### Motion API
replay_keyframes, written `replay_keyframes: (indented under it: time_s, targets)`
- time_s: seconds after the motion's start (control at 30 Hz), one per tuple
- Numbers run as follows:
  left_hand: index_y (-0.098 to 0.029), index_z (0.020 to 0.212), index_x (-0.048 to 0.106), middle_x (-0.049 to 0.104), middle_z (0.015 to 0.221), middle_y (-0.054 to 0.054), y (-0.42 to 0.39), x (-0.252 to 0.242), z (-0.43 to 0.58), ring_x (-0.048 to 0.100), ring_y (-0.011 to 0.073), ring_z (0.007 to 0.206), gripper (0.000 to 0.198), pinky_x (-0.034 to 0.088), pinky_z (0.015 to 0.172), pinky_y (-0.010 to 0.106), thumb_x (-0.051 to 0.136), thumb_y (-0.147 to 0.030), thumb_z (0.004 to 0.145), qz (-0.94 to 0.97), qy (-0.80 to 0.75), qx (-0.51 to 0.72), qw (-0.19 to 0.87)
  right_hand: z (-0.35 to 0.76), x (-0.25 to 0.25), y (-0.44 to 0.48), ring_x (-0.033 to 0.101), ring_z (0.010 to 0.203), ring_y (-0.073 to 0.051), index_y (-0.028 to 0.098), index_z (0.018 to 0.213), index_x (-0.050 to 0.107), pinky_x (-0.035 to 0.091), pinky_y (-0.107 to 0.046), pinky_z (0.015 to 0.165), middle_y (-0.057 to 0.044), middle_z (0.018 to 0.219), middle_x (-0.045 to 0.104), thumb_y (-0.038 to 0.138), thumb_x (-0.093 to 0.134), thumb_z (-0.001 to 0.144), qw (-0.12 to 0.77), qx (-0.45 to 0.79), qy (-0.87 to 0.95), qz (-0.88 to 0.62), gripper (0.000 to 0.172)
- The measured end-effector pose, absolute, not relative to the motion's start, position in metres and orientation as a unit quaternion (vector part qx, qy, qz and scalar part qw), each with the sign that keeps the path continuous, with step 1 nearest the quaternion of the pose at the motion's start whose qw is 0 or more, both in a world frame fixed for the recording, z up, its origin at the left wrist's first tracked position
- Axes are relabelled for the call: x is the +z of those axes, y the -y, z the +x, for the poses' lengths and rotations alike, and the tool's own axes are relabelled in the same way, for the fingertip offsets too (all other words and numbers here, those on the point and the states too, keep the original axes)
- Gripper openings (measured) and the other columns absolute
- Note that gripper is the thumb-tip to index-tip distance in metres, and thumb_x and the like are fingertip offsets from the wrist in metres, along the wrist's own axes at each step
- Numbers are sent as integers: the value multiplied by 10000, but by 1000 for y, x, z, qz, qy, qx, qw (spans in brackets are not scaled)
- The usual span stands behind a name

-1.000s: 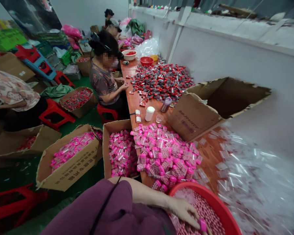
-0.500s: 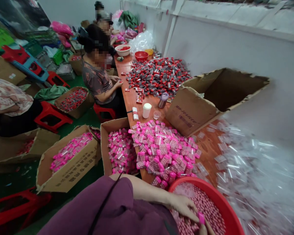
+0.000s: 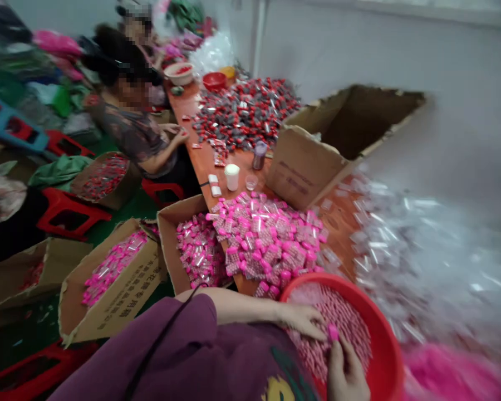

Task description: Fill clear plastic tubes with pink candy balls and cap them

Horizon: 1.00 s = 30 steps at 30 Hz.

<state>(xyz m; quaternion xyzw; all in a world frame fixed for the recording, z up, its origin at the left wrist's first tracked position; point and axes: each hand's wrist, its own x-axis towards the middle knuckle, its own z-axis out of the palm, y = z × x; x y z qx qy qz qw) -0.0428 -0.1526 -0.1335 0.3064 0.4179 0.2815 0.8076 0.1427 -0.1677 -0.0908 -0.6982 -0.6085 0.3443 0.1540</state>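
Note:
Over a red basin (image 3: pixel 390 334) of small pink balls (image 3: pixel 346 312), my two hands are close together. A bright pink cap (image 3: pixel 333 332) shows between them. My right hand (image 3: pixel 346 370) has its thumb and fingers closed just below the cap; whatever is under it is hidden. Reaching in from the left, my left hand (image 3: pixel 304 320) has its fingertips beside the cap, over the balls; motion blur hides whether they touch it. Behind the basin lies a heap of pink-capped clear containers (image 3: pixel 271 239) filled with pink balls.
Clear empty containers (image 3: pixel 434 262) cover the right side. An open carton (image 3: pixel 304 172) leans on the table beyond the heap. Cartons of pink-capped containers (image 3: pixel 108 289) stand left. A seated person (image 3: pixel 129 117) works by a red-and-dark pile (image 3: pixel 250 111). A white cup (image 3: pixel 231 177) stands between.
The view has swung right and down, so the scene sits further left and higher. More of my right hand shows, and pink plastic has appeared at the lower right. The pink cap stays between my hands.

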Motion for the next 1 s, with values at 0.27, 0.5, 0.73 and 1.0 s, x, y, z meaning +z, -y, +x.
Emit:
replay_keyframes:
  time_s: [0.27,0.5,0.73,1.0]
  targets:
    - [-125,1011,663,700,801,-11,184,-105,-55,642,80,658,55,493,654,191,678,-169,983,235,-402,362,808,122,-90,182,769,1066,-238,133,1183,799,631,-403,1017,-169,1160,827,624,601,967,306,388,602,-627,572]
    - [-133,1112,709,729,874,12,195,-113,-50,645,76,680,251,478,645,192,832,-271,941,214,-405,378,805,131,-105,192,769,1084,-203,186,1275,768,639,-398,1011,-105,1215,816,545,607,1056,377,379,611,-584,450]
    - [-141,1087,713,698,824,-5,192,-108,-48,621,71,641,274,451,592,196,872,-301,931,217,-428,364,798,133,-99,199,768,1106,-201,201,1249,772,626,-387,1011,-88,1209,823,488,583,1095,348,367,658,-558,376]
    - [-143,1159,714,694,848,-17,194,-111,-51,614,60,639,211,465,626,191,791,-221,978,246,-452,358,779,136,-93,198,760,1039,-198,192,1237,771,629,-381,978,-94,1162,824,483,562,1108,306,377,680,-550,381]
